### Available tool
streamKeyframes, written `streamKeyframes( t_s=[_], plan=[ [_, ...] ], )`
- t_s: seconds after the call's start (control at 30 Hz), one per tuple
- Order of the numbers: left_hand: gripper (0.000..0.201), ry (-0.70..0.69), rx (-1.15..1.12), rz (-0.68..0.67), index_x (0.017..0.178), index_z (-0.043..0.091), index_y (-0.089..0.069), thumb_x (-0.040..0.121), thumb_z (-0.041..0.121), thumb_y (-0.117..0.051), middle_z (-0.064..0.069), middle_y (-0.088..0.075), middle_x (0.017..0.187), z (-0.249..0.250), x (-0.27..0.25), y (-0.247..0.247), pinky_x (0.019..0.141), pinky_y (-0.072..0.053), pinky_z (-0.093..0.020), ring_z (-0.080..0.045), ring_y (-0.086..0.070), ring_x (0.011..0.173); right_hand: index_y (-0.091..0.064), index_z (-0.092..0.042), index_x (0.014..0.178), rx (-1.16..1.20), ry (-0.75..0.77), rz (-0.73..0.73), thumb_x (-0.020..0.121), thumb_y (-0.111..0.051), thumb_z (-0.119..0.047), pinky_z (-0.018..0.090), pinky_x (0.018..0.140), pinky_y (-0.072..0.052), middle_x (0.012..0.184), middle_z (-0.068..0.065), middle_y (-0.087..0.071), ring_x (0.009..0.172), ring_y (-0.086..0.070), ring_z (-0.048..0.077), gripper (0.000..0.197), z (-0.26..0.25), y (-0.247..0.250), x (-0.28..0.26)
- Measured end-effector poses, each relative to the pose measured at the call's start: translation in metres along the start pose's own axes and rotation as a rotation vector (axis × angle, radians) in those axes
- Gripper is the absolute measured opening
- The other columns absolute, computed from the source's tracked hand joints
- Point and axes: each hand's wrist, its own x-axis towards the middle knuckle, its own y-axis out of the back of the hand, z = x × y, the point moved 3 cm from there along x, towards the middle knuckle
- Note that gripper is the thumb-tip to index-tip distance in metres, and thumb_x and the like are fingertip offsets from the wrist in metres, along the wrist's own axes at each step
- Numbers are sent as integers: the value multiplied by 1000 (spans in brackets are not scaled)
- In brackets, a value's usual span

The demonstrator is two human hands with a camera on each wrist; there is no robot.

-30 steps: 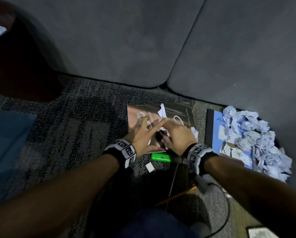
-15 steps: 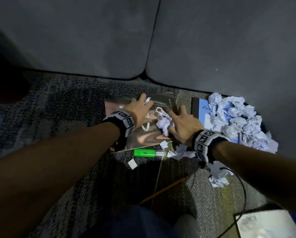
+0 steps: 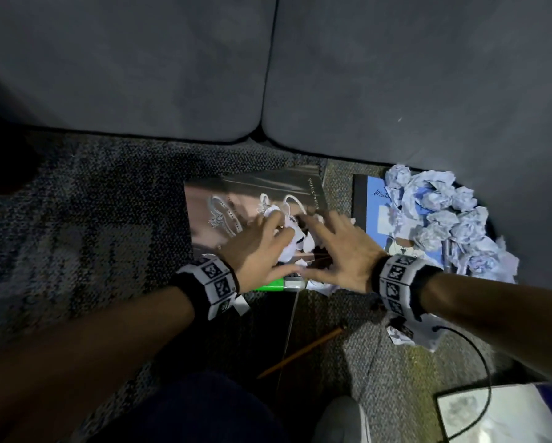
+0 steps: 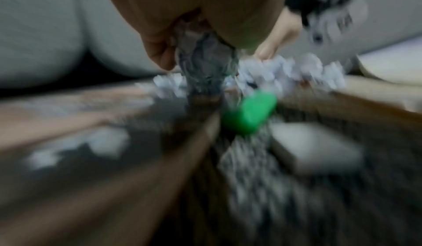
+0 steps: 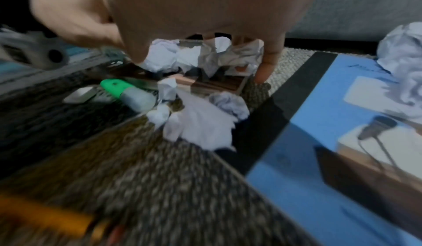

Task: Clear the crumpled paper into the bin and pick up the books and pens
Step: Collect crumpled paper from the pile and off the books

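Note:
A wad of crumpled paper (image 3: pixel 295 243) lies on a glossy magazine-like book (image 3: pixel 236 199) on the carpet. My left hand (image 3: pixel 277 228) curls its fingers round the wad's left side; the blurred left wrist view shows crumpled paper (image 4: pixel 205 58) between its fingers and palm. From the right, my right hand (image 3: pixel 319 225) presses on the same wad with spread fingers. More paper scraps (image 5: pixel 200 127) lie under its wrist. A blue book (image 3: pixel 372 219) to the right carries a heap of paper balls (image 3: pixel 444 215). A green marker (image 3: pixel 269 286) lies by the near edge of the magazine-like book.
Grey sofa cushions (image 3: pixel 268 75) wall off the far side. On the carpet near me lie a pencil (image 3: pixel 303 350), a thin rod (image 3: pixel 289 327), a small white block (image 5: pixel 80 94) and a black cable (image 3: pixel 479 362). A white book (image 3: pixel 498 414) sits at the bottom right.
Both hands have drawn together around the paper wad and slid toward the near edge of the book. The left hand, flat before, now curls on the paper.

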Motion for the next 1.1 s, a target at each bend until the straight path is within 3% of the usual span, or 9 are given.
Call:
streamKeyframes(
  t_s=[0.17, 0.23, 0.37, 0.5, 0.6, 0.73, 0.87, 0.97, 1.1],
  plan=[
    [57, -71, 93, -134, 109, 18, -37, 82, 66, -50, -8, -54, 124, -1, 4, -34, 78, -52, -43, -31, -55, 96, 17, -36, 148, -103, -40, -136, 71, -48, -79, 60, 109, -28, 158, 4, 10, 138, -19, 31, 109, 6, -30, -23],
    [52, -124, 105, -94, 105, 18, -40, 79, 60, -58, -5, -59, 120, 0, 6, -34, 69, -54, -40, -31, -56, 88, 6, -31, 151, -98, -89, -46, 76, -46, -74, 61, 104, -31, 159, 7, 3, 136, -26, 36, 101, 2, -47, -29],
    [39, -145, 120, -41, 97, 18, -40, 81, 47, -61, -4, -61, 109, 2, 10, -34, 47, -51, -34, -30, -59, 75, -41, -15, 137, -166, -153, 188, 83, -45, -59, 48, 81, -45, 137, 16, -43, 103, -48, 34, 71, -11, -71, -35],
    [35, -134, 60, -28, 95, 18, -41, 82, 37, -67, -4, -59, 93, 2, 16, -27, 41, -45, -28, -26, -58, 58, -47, -13, 109, -155, -100, 243, 83, -41, -47, 40, 67, -45, 104, 13, -43, 82, -51, 31, 43, -8, -75, -31],
    [29, -131, -25, -18, 92, 15, -48, 81, 33, -68, -5, -58, 82, 2, 20, -9, 43, -42, -27, -26, -56, 53, -43, -14, 99, -157, -34, 239, 75, -59, -38, 37, 62, -48, 94, 10, -43, 71, -57, 30, 38, -5, -73, -26],
    [40, -196, -37, -94, 112, 20, -42, 81, 36, -62, -3, -62, 86, 14, 22, 7, 51, -50, -31, -25, -61, 64, -40, -14, 100, -68, -30, 153, 68, -74, -27, 31, 42, -42, 88, 12, -58, 55, -59, 30, 49, -4, -60, -24],
    [54, -295, 116, -263, 139, 26, -31, 88, 32, -48, -8, -68, 94, 36, 29, -11, 63, -57, -31, -24, -65, 69, -25, -20, 105, 180, -162, 115, 87, -56, -25, 36, 57, -46, 87, 13, -63, 71, -64, 36, 36, 10, -44, -39],
    [69, -320, 373, -398, 151, 31, 0, 95, 23, -40, -16, -57, 122, 47, 43, -24, 67, -51, -30, -24, -59, 78, -32, -15, 128, 212, -342, 228, 89, -52, -26, 29, 57, -38, 74, 5, -59, 70, -63, 33, 46, 36, -25, -42],
    [49, -383, 470, -477, 144, 22, -27, 96, 28, -26, -12, -61, 108, 62, 60, -24, 73, -48, -36, -30, -63, 94, 1, -29, 151, 154, -341, 135, 89, -49, -31, 35, 62, -47, 89, 15, -65, 75, -62, 35, 80, 71, -15, -15]
  ],
)
